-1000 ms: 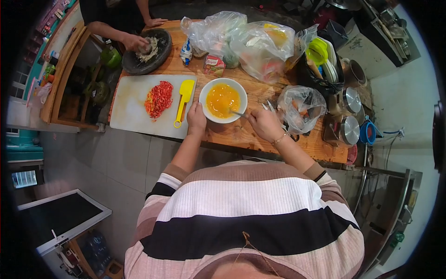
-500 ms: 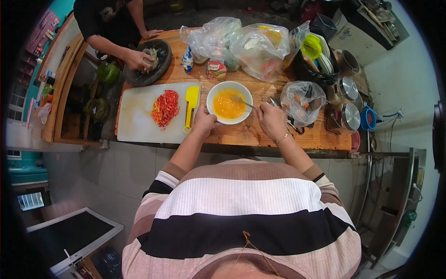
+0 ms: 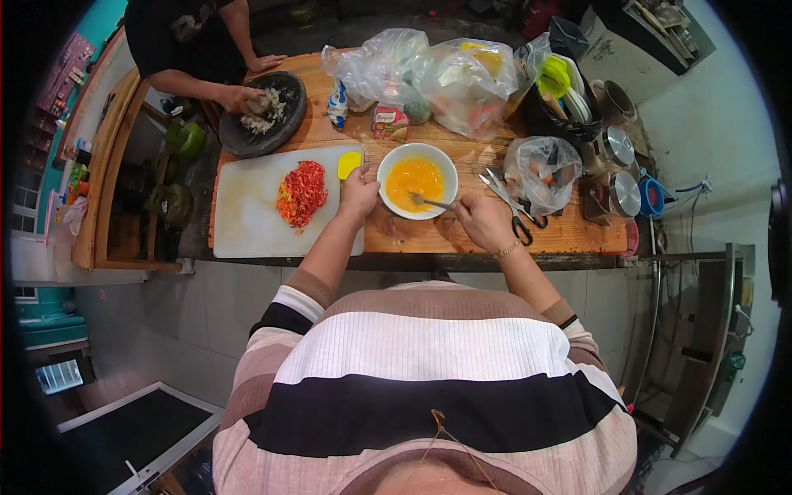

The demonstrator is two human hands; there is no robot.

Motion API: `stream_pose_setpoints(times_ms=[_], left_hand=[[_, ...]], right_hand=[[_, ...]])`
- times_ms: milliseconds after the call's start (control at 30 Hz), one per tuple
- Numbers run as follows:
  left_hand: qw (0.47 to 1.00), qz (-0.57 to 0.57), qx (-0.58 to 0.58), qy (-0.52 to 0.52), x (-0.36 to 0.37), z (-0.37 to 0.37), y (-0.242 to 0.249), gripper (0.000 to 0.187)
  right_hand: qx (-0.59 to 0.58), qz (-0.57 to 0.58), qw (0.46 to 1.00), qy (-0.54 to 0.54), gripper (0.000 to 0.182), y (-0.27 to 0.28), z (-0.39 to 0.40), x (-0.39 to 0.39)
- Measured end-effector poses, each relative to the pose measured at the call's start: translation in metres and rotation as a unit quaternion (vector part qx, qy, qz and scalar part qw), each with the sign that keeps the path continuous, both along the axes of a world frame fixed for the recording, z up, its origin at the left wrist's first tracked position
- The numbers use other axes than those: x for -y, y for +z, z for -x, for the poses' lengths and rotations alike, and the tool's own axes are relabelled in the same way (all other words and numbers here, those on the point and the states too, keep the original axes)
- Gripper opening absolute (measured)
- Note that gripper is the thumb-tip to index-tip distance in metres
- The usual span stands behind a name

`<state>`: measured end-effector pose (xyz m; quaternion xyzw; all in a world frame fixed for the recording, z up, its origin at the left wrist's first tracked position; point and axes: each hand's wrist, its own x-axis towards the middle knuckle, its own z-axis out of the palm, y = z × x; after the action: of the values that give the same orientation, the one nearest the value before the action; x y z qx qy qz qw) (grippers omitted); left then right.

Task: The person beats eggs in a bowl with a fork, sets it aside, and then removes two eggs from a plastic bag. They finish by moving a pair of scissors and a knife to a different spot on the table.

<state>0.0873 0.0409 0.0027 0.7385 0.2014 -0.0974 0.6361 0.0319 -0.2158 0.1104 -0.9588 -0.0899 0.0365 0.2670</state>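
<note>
A white bowl (image 3: 453, 183) holds beaten egg (image 3: 414, 177), yellow-orange and frothy. My left hand (image 3: 358, 195) grips the bowl's left rim. In my closed right hand (image 3: 485, 223) is a fork (image 3: 429, 201), its tines dipped in the egg at the lower part of the bowl. Left of the bowl, a white cutting board (image 3: 243, 198) carries a heap of chopped red chilies (image 3: 302, 194). A yellow knife (image 3: 349, 164) lies on the board's right side, its handle hidden behind my left hand. Black-handled scissors (image 3: 510, 198) rest open beside my right hand.
Across the table, another person's hand (image 3: 245, 101) works over a stone mortar (image 3: 285, 136) with pale mashed contents. Plastic bags (image 3: 466, 87), a red seasoning packet (image 3: 389, 122) and a blue-white packet (image 3: 337, 105) line the back. Lidded jars (image 3: 623, 198) stand at the right.
The fork has swept down from the bowl's upper right. My right hand has lowered, uncovering more of the scissors. My left hand has shifted up along the rim and now covers the knife handle.
</note>
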Motion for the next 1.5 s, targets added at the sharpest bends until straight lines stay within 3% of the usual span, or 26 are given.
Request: stream_pose_setpoints(times_ms=[67, 167, 267, 367, 467, 567, 667, 767, 867, 967, 1067, 1167, 1267, 1367, 1467, 1500], left_hand=[[0.995, 0.098, -0.017, 0.021, 0.005, 0.009, 0.007, 0.051], [0.931, 0.36, -0.066, -0.02, 0.012, 0.026, 0.03, 0.05], [0.924, 0.365, -0.09, -0.067, 0.017, 0.039, 0.064, 0.064], [0.902, 0.404, -0.128, -0.078, 0.015, 0.043, 0.074, 0.07], [0.888, 0.432, -0.142, -0.06, 0.018, 0.049, 0.073, 0.077], [0.876, 0.46, -0.133, -0.061, 0.016, 0.049, 0.066, 0.082], [0.874, 0.463, -0.138, -0.049, 0.016, 0.051, 0.074, 0.087], [0.856, 0.494, -0.142, -0.051, 0.013, 0.051, 0.076, 0.093], [0.845, 0.514, -0.139, -0.056, 0.011, 0.053, 0.077, 0.097], [0.841, 0.52, -0.138, -0.052, 0.01, 0.052, 0.075, 0.098], [0.843, 0.518, -0.136, -0.053, 0.011, 0.052, 0.077, 0.098], [0.844, 0.515, -0.14, -0.044, 0.011, 0.052, 0.08, 0.098], [0.844, 0.515, -0.136, -0.058, 0.01, 0.052, 0.08, 0.098], [0.83, 0.537, -0.116, -0.096, 0.006, 0.051, 0.067, 0.1], [0.824, 0.546, -0.115, -0.1, 0.004, 0.051, 0.064, 0.101], [0.825, 0.544, -0.111, -0.105, 0.004, 0.05, 0.064, 0.102]], right_hand=[[0.053, -0.018, 0.998, -0.043, 0.031, -0.011, -0.002, -0.001], [0.002, 0.047, 0.997, -0.059, 0.027, 0.003, 0.002, -0.005], [-0.079, -0.054, 0.995, -0.007, 0.028, 0.003, 0.006, -0.002], [0.0, -0.055, 0.994, -0.097, 0.029, 0.0, 0.007, -0.006], [0.084, 0.006, 0.996, -0.042, 0.033, -0.022, 0.007, 0.006], [-0.054, -0.045, 0.998, -0.001, 0.029, -0.009, 0.012, 0.001], [-0.006, -0.075, 0.99, -0.122, 0.029, -0.004, 0.012, -0.004], [0.012, 0.021, 0.996, -0.088, 0.031, -0.009, 0.015, -0.002], [-0.073, -0.071, 0.995, -0.007, 0.032, -0.011, 0.017, -0.003], [-0.021, -0.099, 0.987, -0.125, 0.032, -0.011, 0.015, -0.007], [-0.01, -0.007, 0.996, -0.089, 0.032, -0.017, 0.015, -0.003], [-0.084, -0.087, 0.992, -0.025, 0.03, -0.006, 0.019, -0.006], [-0.024, -0.103, 0.984, -0.142, 0.028, -0.018, 0.013, -0.007], [-0.013, -0.006, 0.995, -0.1, 0.027, -0.017, 0.016, -0.008], [-0.06, -0.09, 0.994, -0.031, 0.026, -0.002, 0.021, -0.015], [-0.035, -0.094, 0.993, -0.06, 0.026, -0.007, 0.019, -0.013]])
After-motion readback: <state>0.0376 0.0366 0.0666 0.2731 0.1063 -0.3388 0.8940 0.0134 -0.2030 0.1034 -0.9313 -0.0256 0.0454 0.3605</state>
